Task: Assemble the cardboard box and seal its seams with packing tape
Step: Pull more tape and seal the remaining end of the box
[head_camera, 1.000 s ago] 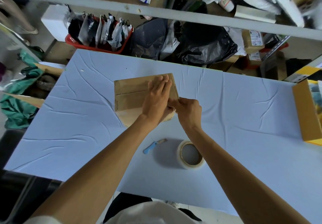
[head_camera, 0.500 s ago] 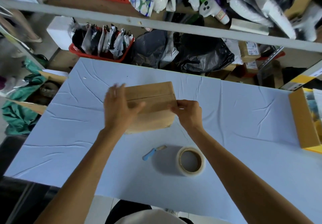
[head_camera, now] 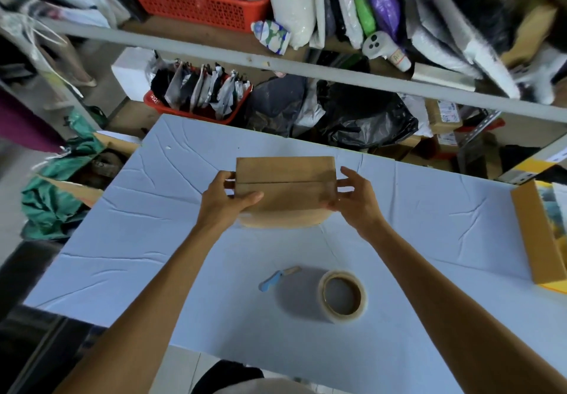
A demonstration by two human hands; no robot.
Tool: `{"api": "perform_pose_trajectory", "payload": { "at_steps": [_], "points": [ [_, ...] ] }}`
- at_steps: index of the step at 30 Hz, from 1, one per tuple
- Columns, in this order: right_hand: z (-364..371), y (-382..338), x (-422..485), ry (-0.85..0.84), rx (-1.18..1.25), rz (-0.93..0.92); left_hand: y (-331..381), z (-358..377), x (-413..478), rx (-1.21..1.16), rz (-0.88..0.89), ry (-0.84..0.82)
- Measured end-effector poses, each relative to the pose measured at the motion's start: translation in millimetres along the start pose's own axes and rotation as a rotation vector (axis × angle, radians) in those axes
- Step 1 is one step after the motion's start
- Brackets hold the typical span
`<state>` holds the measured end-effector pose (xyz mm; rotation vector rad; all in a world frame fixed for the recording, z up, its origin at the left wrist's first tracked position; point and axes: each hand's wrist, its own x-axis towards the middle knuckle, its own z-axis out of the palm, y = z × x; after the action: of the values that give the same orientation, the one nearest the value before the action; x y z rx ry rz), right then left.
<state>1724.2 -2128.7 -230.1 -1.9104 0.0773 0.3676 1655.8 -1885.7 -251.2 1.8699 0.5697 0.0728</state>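
Note:
The brown cardboard box [head_camera: 285, 178] sits at the middle of the light blue table [head_camera: 153, 240], its top flaps closed with a seam running left to right. Glossy tape shows along the seam and over the box's right end. My left hand [head_camera: 224, 200] grips the left end, thumb lying on the top and fingers round the side. My right hand [head_camera: 356, 203] holds the right end, with the fingers on the end face and the thumb at the near corner. A roll of clear packing tape [head_camera: 343, 297] lies flat on the table nearer to me.
A small blue cutter [head_camera: 276, 278] lies just left of the tape roll. An open yellow box [head_camera: 534, 234] sits at the table's right edge. Behind the table stand a grey shelf rail [head_camera: 306, 68], a red basket [head_camera: 196, 111] and black bags.
My left hand slid from the top of the box's right part to its left end. My right hand opened out on the right end. The box now lies square to me.

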Motion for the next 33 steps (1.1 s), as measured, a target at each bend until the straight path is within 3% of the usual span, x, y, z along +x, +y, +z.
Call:
{"api": "perform_pose_trajectory", "payload": {
  "at_steps": [3,7,10,17,23,30,33],
  "points": [
    [-9,-3,-3,-0.013,-0.010,-0.012,4,10,2,-0.011,-0.002,-0.055],
    [-22,-3,-9,0.113,0.034,-0.073,15,23,9,-0.171,-0.016,-0.131],
    [-26,1,-14,0.163,0.122,-0.067,24,29,14,-0.273,-0.025,-0.065],
    [-30,4,-24,0.404,0.082,-0.035,29,38,14,-0.151,0.046,0.030],
    [-45,2,-28,0.213,0.001,-0.077,33,40,14,-0.088,0.082,-0.162],
    [-47,7,-24,0.225,-0.131,-0.138,36,39,12,-0.157,0.108,-0.130],
    [-43,14,-20,0.259,-0.063,-0.158,36,40,12,-0.145,0.120,-0.128]
  ]
}}
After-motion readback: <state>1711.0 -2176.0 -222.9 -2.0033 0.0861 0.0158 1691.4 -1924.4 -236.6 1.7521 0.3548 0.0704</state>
